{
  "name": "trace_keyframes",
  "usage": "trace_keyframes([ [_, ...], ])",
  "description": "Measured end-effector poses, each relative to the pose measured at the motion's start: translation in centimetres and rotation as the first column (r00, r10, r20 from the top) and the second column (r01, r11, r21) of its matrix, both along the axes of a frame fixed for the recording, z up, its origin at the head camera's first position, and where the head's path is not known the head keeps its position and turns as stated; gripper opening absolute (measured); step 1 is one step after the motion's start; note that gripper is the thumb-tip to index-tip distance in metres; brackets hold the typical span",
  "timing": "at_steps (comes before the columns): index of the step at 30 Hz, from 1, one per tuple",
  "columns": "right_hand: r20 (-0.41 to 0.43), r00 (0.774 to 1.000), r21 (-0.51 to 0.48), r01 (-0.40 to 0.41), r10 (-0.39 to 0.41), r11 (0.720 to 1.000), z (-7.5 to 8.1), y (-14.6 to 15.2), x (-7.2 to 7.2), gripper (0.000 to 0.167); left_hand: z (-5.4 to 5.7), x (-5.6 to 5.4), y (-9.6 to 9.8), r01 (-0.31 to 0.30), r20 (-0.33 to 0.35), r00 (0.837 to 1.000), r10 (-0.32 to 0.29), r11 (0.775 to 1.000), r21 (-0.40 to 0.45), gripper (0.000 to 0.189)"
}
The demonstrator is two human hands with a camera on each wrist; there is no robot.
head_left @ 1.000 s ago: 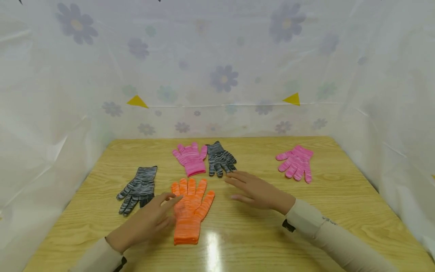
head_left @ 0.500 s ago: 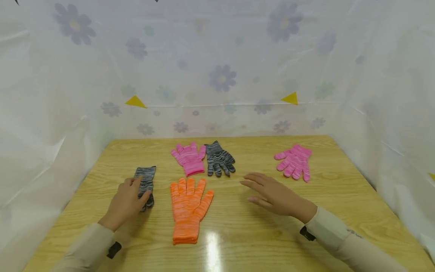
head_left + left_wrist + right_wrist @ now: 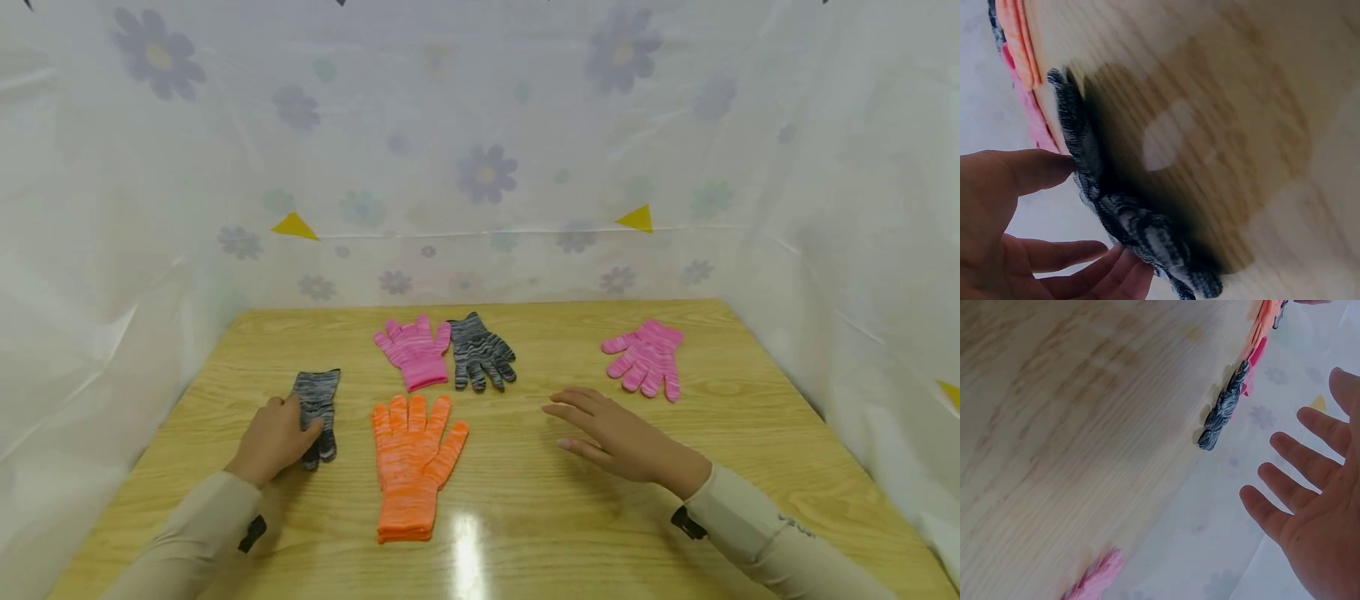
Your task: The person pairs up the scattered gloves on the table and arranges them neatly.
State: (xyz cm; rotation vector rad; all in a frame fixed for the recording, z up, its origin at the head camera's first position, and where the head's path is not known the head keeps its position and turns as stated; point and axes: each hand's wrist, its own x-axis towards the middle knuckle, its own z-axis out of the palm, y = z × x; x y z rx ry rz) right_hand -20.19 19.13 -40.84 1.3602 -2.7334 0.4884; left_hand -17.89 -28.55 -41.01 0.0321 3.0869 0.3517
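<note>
My left hand [image 3: 272, 440] grips a black-and-grey knit glove [image 3: 318, 404] on the left of the table. In the left wrist view the thumb is against one side of the bunched glove [image 3: 1122, 215] and the fingers against the other. Part of that glove lies hidden behind the hand in the head view. An orange knit glove [image 3: 407, 475] lies flat just right of it, fingers pointing away from me. My right hand [image 3: 618, 437] hovers over the right half of the table, fingers spread and holding nothing; the right wrist view shows its bare palm [image 3: 1329, 531].
Toward the back, a pink glove [image 3: 416, 354] lies beside a second black-and-grey glove [image 3: 482, 354], their edges meeting. Another pink glove [image 3: 647, 358] rests at the back right of the wooden table [image 3: 570, 533]. White flower-printed sheeting [image 3: 487, 125] encloses the table's back and sides.
My left hand has moved left from the orange glove onto the black-and-grey glove and now grips it. The right hand has drawn back to the right and slightly nearer me.
</note>
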Motion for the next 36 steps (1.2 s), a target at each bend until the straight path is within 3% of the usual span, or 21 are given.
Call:
trace_keyframes([
  [4, -0.019, 1.0, -0.006, 0.009, -0.009, 1.0, -0.1, 0.2, -0.1, 0.05, -0.4, -0.3, -0.3, -0.013, -0.01, 1.0, 0.013, 1.0, 0.001, 0.034],
  [9, -0.036, 0.999, -0.013, 0.001, -0.001, 1.0, -0.1, 0.3, -0.1, 0.049, -0.6, -0.6, -0.6, -0.027, -0.022, 0.999, 0.027, 1.0, 0.003, 0.035],
  [20, -0.009, 1.0, -0.01, 0.009, -0.009, 1.0, 0.5, 0.2, -0.2, 0.049, -1.1, -1.2, -1.4, 0.011, -0.098, 0.995, -0.007, 0.999, 0.047, 0.01],
  [29, 0.027, 1.0, 0.001, 0.014, -0.014, 1.0, 0.5, 0.2, -0.1, 0.05, -0.8, -1.1, -1.8, 0.03, -0.115, 0.993, -0.023, 0.998, 0.062, 0.024],
  [36, 0.031, 0.999, -0.002, 0.017, -0.017, 1.0, 0.5, 0.2, -0.1, 0.049, 0.1, -1.2, -1.9, 0.041, -0.149, 0.988, -0.026, 0.994, 0.099, 0.027],
])
